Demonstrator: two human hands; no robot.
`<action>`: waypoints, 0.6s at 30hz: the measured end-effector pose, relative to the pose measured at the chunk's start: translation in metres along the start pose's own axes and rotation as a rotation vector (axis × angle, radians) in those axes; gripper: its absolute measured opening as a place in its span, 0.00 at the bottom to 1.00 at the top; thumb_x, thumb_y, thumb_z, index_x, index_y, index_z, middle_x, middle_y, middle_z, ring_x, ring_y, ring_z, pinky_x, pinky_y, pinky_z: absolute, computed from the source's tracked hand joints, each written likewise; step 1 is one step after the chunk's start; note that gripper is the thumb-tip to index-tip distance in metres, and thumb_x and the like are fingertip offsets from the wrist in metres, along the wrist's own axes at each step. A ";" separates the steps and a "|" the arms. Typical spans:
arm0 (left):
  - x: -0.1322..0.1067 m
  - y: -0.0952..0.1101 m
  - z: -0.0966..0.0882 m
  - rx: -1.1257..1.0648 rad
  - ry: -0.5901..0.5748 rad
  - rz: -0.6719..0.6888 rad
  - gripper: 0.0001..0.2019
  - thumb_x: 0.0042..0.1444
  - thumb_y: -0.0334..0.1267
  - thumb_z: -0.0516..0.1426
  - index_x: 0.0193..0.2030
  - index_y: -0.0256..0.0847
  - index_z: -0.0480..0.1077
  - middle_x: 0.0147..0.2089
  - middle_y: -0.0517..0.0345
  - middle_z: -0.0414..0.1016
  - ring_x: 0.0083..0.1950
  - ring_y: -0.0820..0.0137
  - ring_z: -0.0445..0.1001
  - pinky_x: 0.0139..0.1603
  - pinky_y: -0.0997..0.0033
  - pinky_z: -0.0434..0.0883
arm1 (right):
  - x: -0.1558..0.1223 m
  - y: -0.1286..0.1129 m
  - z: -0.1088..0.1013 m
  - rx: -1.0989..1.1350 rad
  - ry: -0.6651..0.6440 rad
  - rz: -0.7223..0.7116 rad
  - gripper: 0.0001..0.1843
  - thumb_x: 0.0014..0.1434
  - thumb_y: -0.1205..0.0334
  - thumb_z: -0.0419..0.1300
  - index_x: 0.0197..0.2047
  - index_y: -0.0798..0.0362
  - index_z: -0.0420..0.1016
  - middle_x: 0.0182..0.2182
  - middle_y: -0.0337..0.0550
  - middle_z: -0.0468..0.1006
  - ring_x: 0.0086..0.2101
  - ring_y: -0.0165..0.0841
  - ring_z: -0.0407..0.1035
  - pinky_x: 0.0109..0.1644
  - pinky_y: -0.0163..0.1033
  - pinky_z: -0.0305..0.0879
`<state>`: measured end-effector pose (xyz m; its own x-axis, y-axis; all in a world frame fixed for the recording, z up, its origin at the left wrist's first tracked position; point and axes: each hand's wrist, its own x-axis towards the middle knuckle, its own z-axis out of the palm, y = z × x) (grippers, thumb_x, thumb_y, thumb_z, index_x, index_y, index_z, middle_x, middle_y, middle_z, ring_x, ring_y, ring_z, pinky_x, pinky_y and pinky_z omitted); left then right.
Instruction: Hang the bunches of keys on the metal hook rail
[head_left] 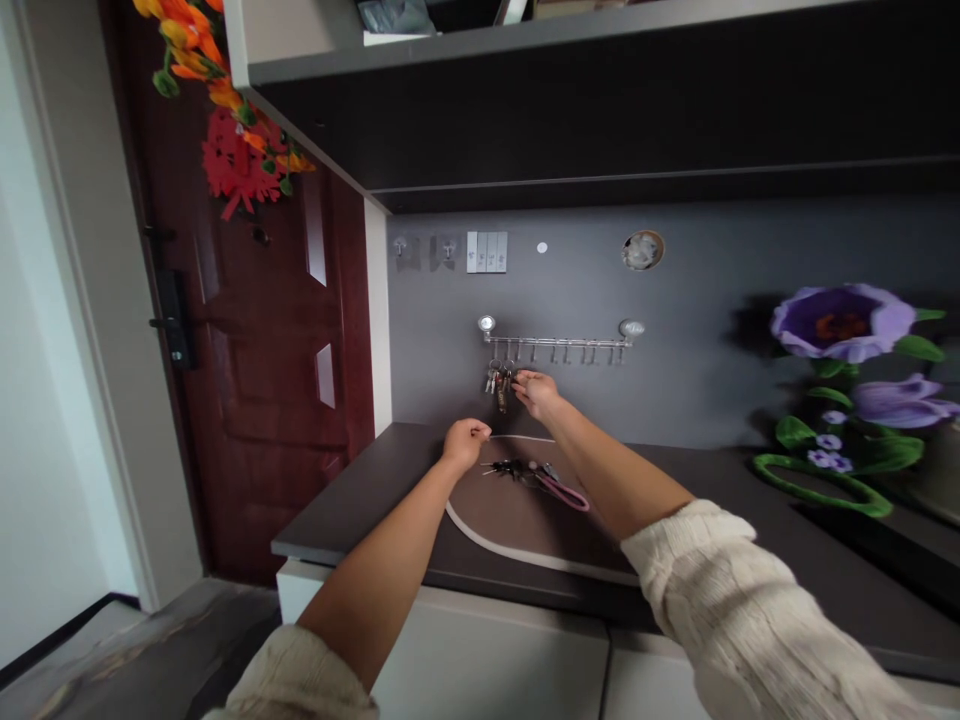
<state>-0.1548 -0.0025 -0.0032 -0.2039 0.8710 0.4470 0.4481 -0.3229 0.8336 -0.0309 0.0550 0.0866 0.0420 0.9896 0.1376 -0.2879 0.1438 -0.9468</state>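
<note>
Two bunches of keys (493,380) hang by rings from the left hooks of a metal hook rail (559,343) on the grey wall. At the right bunch, the fingertips of my right hand (537,393) are closed on the keys beside a brown tag (502,396). My left hand (466,442) is lower and to the left, over the mat's edge, thumb and fingers pinched together; whatever may be in them is hidden. Below both hands, another bunch of keys (514,468) with a pink strap (564,492) lies on a brown mat (517,525) with a pale rim.
The dark countertop (352,500) runs under a low overhead cabinet (600,120). Purple plush flowers (844,325) stand at the right. A dark red door (262,400) is on the left, with orange flowers (195,45) hanging near it. Small clear hooks (448,250) are on the wall.
</note>
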 end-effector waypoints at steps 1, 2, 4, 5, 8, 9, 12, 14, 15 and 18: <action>-0.001 0.001 -0.001 -0.024 -0.006 -0.006 0.05 0.45 0.33 0.55 0.25 0.35 0.71 0.22 0.59 0.70 0.24 0.77 0.64 0.29 0.76 0.61 | -0.004 0.000 -0.002 -0.007 0.010 0.006 0.06 0.47 0.75 0.53 0.27 0.54 0.63 0.19 0.32 0.66 0.20 0.20 0.62 0.26 0.27 0.59; -0.002 0.003 -0.001 -0.051 -0.015 -0.012 0.04 0.44 0.33 0.56 0.25 0.35 0.72 0.21 0.60 0.70 0.24 0.77 0.64 0.29 0.76 0.61 | -0.008 0.000 -0.004 -0.012 0.008 0.011 0.06 0.47 0.74 0.54 0.28 0.54 0.63 0.19 0.32 0.66 0.20 0.20 0.62 0.27 0.28 0.59; -0.004 0.005 -0.003 -0.107 -0.043 -0.029 0.04 0.42 0.33 0.57 0.26 0.35 0.72 0.21 0.61 0.69 0.23 0.77 0.63 0.29 0.76 0.61 | -0.017 0.001 -0.008 -0.013 -0.022 0.023 0.06 0.48 0.74 0.53 0.29 0.54 0.64 0.19 0.32 0.66 0.19 0.20 0.62 0.28 0.29 0.60; -0.005 0.006 -0.003 -0.127 -0.062 -0.041 0.04 0.41 0.33 0.58 0.26 0.35 0.72 0.20 0.61 0.69 0.23 0.78 0.63 0.29 0.76 0.61 | -0.022 0.002 -0.011 -0.008 -0.047 0.026 0.06 0.48 0.74 0.53 0.29 0.54 0.64 0.19 0.32 0.67 0.19 0.21 0.62 0.29 0.30 0.61; -0.008 0.010 -0.006 -0.146 -0.145 -0.055 0.06 0.40 0.34 0.59 0.26 0.34 0.72 0.20 0.61 0.69 0.22 0.78 0.62 0.29 0.76 0.62 | -0.037 0.010 -0.021 -0.017 -0.110 0.010 0.06 0.48 0.74 0.54 0.29 0.54 0.65 0.21 0.35 0.69 0.21 0.22 0.63 0.31 0.31 0.62; -0.009 0.011 -0.007 -0.139 -0.176 -0.049 0.06 0.40 0.34 0.59 0.27 0.34 0.72 0.20 0.61 0.69 0.22 0.78 0.62 0.29 0.75 0.62 | -0.042 0.013 -0.025 -0.035 -0.122 -0.003 0.06 0.47 0.74 0.55 0.29 0.55 0.66 0.22 0.36 0.69 0.21 0.22 0.63 0.31 0.31 0.62; -0.012 0.013 -0.011 -0.072 -0.254 -0.015 0.07 0.39 0.34 0.59 0.28 0.34 0.73 0.21 0.60 0.70 0.23 0.77 0.63 0.32 0.74 0.62 | -0.054 0.027 -0.035 -0.110 -0.151 -0.040 0.07 0.45 0.75 0.55 0.29 0.55 0.68 0.23 0.38 0.71 0.23 0.23 0.64 0.29 0.31 0.61; -0.014 0.013 -0.013 -0.018 -0.293 -0.001 0.07 0.39 0.33 0.59 0.28 0.34 0.73 0.22 0.59 0.71 0.24 0.77 0.63 0.33 0.73 0.62 | -0.059 0.037 -0.040 -0.169 -0.168 -0.071 0.07 0.45 0.75 0.55 0.29 0.55 0.68 0.23 0.38 0.71 0.23 0.24 0.63 0.29 0.31 0.60; -0.015 0.013 -0.014 0.009 -0.313 0.007 0.07 0.39 0.33 0.59 0.28 0.34 0.73 0.23 0.59 0.71 0.25 0.76 0.64 0.33 0.73 0.62 | -0.061 0.042 -0.043 -0.204 -0.175 -0.090 0.07 0.45 0.75 0.55 0.29 0.56 0.68 0.23 0.38 0.70 0.23 0.24 0.63 0.28 0.31 0.59; -0.016 0.012 -0.014 0.104 -0.384 0.051 0.07 0.39 0.33 0.58 0.29 0.35 0.74 0.23 0.59 0.71 0.25 0.75 0.65 0.33 0.73 0.62 | -0.066 0.053 -0.050 -0.305 -0.189 -0.157 0.06 0.46 0.73 0.56 0.30 0.55 0.69 0.22 0.37 0.70 0.24 0.24 0.62 0.30 0.31 0.59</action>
<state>-0.1589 -0.0255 0.0042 0.1520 0.9364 0.3163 0.5392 -0.3468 0.7674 -0.0013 -0.0029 0.0129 -0.1219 0.9423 0.3117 0.0070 0.3148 -0.9491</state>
